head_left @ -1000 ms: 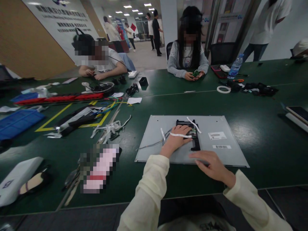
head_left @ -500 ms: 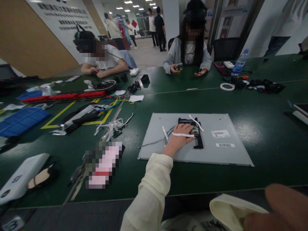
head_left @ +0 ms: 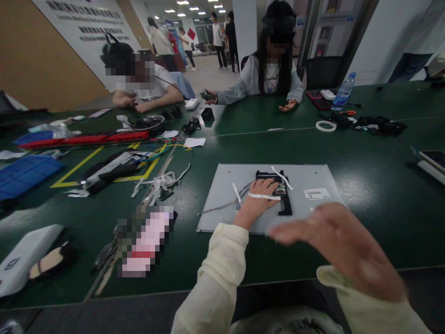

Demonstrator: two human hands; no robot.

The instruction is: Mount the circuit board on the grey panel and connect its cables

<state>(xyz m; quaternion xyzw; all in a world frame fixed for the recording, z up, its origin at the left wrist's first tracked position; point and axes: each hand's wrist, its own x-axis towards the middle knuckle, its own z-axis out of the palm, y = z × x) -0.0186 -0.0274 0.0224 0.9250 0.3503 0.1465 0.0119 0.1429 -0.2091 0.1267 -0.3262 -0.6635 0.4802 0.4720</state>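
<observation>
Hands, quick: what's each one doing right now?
Left hand: open, palm down on the black frame.
Right hand: blurred, nothing visibly held; open or closed cannot be told.

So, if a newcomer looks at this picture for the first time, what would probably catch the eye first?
Probably the pale grey panel on the dark green table, with the left hand laid over its black bracket and a white strip across that hand. Next, the blurred right hand, which hides the panel's near right corner. At the picture's left edge, the blue tray also stands out.
</observation>
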